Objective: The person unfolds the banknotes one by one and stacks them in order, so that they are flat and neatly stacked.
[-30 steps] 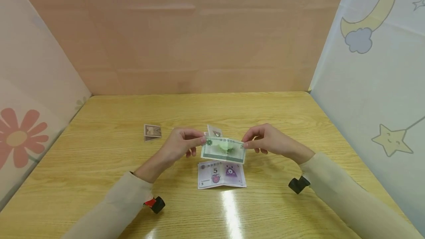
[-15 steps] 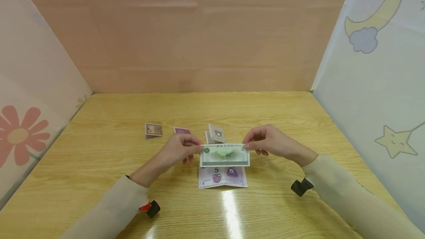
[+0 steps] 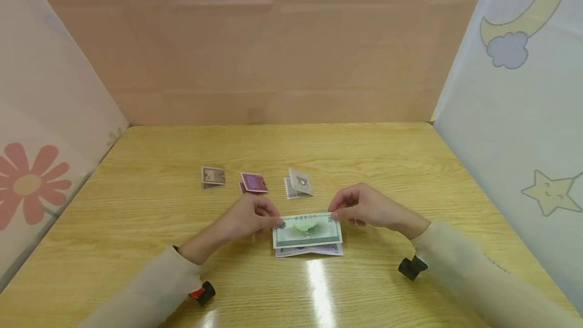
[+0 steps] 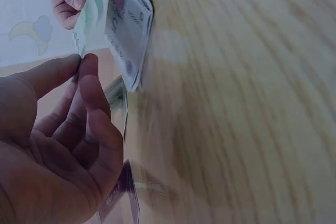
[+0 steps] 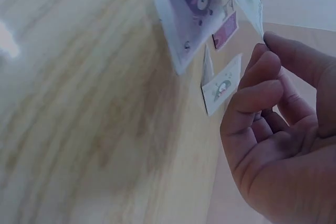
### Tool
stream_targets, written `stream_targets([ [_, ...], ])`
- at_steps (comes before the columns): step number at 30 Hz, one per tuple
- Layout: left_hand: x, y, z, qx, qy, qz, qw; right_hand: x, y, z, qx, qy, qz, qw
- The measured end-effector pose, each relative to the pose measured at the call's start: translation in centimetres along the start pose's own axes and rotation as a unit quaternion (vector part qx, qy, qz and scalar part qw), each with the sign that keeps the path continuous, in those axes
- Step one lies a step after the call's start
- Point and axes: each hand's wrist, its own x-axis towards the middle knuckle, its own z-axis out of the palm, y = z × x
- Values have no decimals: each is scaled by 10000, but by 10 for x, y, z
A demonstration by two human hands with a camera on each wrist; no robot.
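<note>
A green play banknote is stretched between my two hands in the head view. My left hand pinches its left end between thumb and forefinger, and my right hand pinches the right end the same way. Just above a purple play banknote, the green one covers most of it from the head camera. In the left wrist view the purple note shows a fold and more than one layer, and it is apart from the green note.
Behind my hands, three folded notes stand in a row on the wooden table: a brown note, a magenta note and a pale grey note. Cloth-covered walls enclose the back and sides.
Both hands have brought the green banknote lower and nearer, so it now hides most of the purple note. The magenta and grey folded notes have come into fuller view.
</note>
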Motion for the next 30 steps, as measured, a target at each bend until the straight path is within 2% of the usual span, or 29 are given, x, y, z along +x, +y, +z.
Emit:
stream_targets([
  [7, 4, 2, 7, 758, 54, -18, 9971, 1, 8, 10, -723, 129, -186, 9971],
  [11, 5, 2, 12, 1253, 134, -51, 9920, 3, 12, 15, -1096, 167, -282, 9934],
  [15, 7, -1, 15, 1655, 175, 75, 9860, 3, 14, 19, -1448, 254, -225, 9889],
  [30, 10, 0, 20, 2307, 446, 220, 9717, 5, 15, 24, -1848, 459, -309, 9812],
])
